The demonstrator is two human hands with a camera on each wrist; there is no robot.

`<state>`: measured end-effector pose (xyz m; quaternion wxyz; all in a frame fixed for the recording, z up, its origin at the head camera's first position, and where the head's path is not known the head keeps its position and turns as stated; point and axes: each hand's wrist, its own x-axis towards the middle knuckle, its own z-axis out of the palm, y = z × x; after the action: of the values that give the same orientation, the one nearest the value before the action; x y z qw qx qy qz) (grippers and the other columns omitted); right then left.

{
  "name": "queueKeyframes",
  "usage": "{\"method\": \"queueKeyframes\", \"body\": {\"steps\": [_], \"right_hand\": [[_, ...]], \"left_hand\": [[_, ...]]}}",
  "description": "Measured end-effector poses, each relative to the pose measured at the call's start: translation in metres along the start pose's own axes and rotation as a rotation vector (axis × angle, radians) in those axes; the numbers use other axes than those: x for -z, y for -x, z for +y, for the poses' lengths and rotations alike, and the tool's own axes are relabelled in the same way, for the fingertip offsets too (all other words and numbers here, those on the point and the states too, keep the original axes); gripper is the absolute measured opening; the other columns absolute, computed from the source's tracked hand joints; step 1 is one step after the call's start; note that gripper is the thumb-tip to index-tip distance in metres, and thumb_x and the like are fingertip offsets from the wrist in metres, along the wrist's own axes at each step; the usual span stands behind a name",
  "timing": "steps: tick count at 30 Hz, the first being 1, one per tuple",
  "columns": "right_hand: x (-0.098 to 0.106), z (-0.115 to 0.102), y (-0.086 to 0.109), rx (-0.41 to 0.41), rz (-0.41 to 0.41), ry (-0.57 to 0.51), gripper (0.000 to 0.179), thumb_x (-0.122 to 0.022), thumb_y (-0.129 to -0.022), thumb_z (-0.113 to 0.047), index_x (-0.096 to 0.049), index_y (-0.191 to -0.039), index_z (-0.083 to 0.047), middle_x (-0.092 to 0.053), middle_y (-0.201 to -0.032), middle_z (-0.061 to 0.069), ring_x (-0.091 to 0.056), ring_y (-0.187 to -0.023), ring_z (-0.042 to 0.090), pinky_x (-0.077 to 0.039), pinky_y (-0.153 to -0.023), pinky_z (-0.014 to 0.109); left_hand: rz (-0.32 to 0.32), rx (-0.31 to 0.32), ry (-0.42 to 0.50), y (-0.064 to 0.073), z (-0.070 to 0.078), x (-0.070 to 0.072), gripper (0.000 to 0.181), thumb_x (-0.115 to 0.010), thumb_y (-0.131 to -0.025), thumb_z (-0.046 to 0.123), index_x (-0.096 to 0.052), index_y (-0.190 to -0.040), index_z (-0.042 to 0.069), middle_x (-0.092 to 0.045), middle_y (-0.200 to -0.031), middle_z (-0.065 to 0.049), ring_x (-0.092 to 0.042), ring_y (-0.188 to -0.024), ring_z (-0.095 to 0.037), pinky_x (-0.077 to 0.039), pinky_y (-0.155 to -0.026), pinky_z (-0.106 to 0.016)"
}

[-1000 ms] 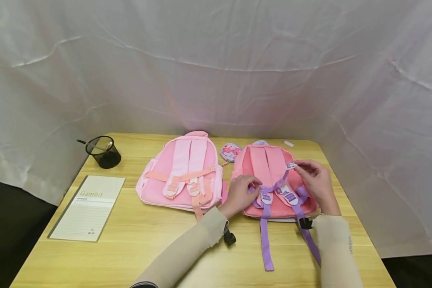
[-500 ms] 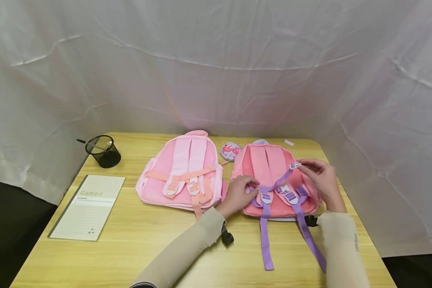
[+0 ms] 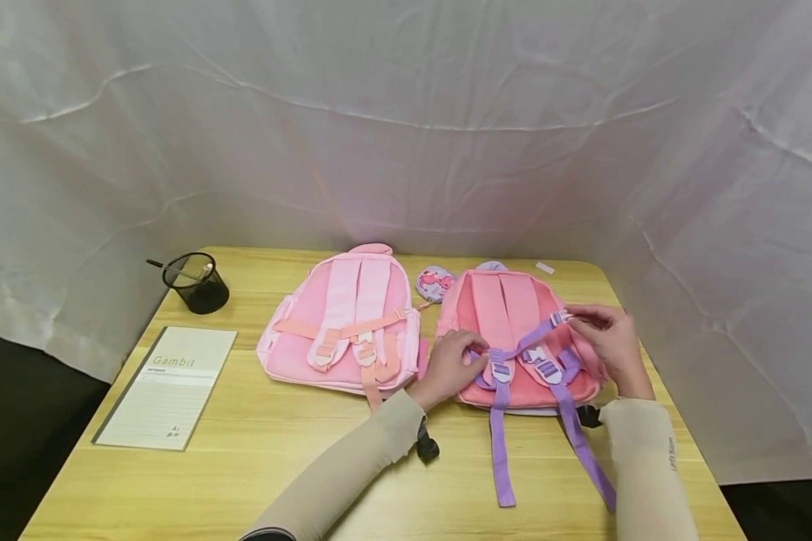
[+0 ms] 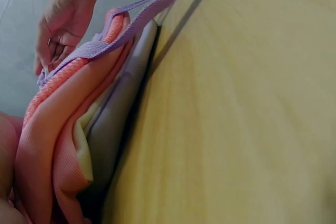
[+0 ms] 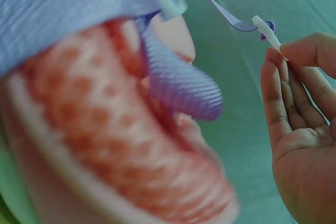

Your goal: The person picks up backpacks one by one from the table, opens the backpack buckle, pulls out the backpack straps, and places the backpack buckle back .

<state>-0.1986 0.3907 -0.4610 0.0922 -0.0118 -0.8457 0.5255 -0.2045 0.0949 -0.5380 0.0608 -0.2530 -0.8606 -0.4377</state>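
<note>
On the right of the table lies a coral-pink backpack (image 3: 490,308) with purple straps, its shoulder straps facing up. My right hand (image 3: 612,342) pinches a white plastic buckle (image 5: 266,31) between thumb and fingertips. From it a purple chest strap (image 3: 537,333) runs taut across the bag to the left shoulder strap. There my left hand (image 3: 449,367) pinches the strap's other end beside a white adjuster (image 3: 501,370); its fingertips partly hide that end. A second white buckle part (image 3: 534,355) sits on the right shoulder strap. Two purple webbing tails (image 3: 503,451) hang toward the table's front.
A lighter pink backpack (image 3: 341,300) with orange straps lies to the left. A round purple pouch (image 3: 435,284) is between the bags. A notebook (image 3: 165,391) and a black mesh pen holder (image 3: 203,289) stand at the left. White fabric (image 3: 406,150) encloses the table.
My right hand has moved rightward with the buckle and slightly down, and the chest strap is drawn straighter. The left hand has stayed nearly in place.
</note>
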Motion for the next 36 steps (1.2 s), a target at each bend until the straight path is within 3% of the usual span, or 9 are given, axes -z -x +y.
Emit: {"method": "queueKeyframes", "body": {"steps": [6,14,24,32,36], "right_hand": [[0.001,0.020,-0.004,-0.020,0.009,0.028,0.035,-0.071,-0.097,-0.005,-0.066,-0.128,0.010,-0.075,-0.108,-0.013,-0.067,-0.090,-0.008,-0.053,-0.080,0.009],[0.003,0.034,-0.006,-0.077,0.035,0.113,0.035,-0.074,-0.097,-0.016,-0.070,-0.126,0.004,-0.068,-0.097,-0.022,-0.063,-0.087,-0.008,-0.052,-0.077,0.008],[0.001,0.046,-0.004,-0.094,0.045,0.163,0.032,-0.074,-0.097,-0.017,-0.073,-0.124,0.001,-0.073,-0.102,-0.011,-0.062,-0.087,-0.008,-0.051,-0.076,0.007],[-0.002,0.051,-0.002,-0.109,0.031,0.218,0.031,-0.073,-0.097,-0.018,-0.073,-0.124,-0.002,-0.073,-0.116,0.019,-0.060,-0.085,-0.010,-0.050,-0.075,0.007],[-0.004,0.054,-0.002,-0.089,0.026,0.222,0.030,-0.074,-0.096,-0.015,-0.074,-0.123,-0.001,-0.073,-0.115,0.021,-0.061,-0.084,-0.010,-0.051,-0.074,0.008]], "left_hand": [[0.019,-0.011,-0.008,0.002,-0.002,-0.002,0.015,-0.076,-0.092,0.024,-0.074,-0.106,0.019,-0.073,-0.102,0.007,-0.060,-0.097,-0.010,-0.044,-0.091,-0.029],[0.034,-0.019,-0.019,0.001,-0.002,-0.003,0.015,-0.077,-0.091,0.024,-0.073,-0.104,0.018,-0.073,-0.101,0.007,-0.059,-0.095,-0.010,-0.045,-0.089,-0.027],[0.014,0.004,0.027,0.002,-0.003,-0.002,0.017,-0.078,-0.090,0.023,-0.074,-0.106,0.017,-0.073,-0.102,0.005,-0.059,-0.096,-0.012,-0.045,-0.089,-0.027],[0.021,0.003,0.040,0.003,-0.003,-0.003,0.018,-0.079,-0.089,0.023,-0.074,-0.105,0.017,-0.073,-0.102,0.007,-0.059,-0.097,-0.011,-0.045,-0.089,-0.026],[0.026,-0.005,0.042,0.003,-0.005,-0.004,0.017,-0.079,-0.089,0.023,-0.073,-0.105,0.018,-0.073,-0.102,0.007,-0.059,-0.097,-0.010,-0.045,-0.089,-0.026]]}}
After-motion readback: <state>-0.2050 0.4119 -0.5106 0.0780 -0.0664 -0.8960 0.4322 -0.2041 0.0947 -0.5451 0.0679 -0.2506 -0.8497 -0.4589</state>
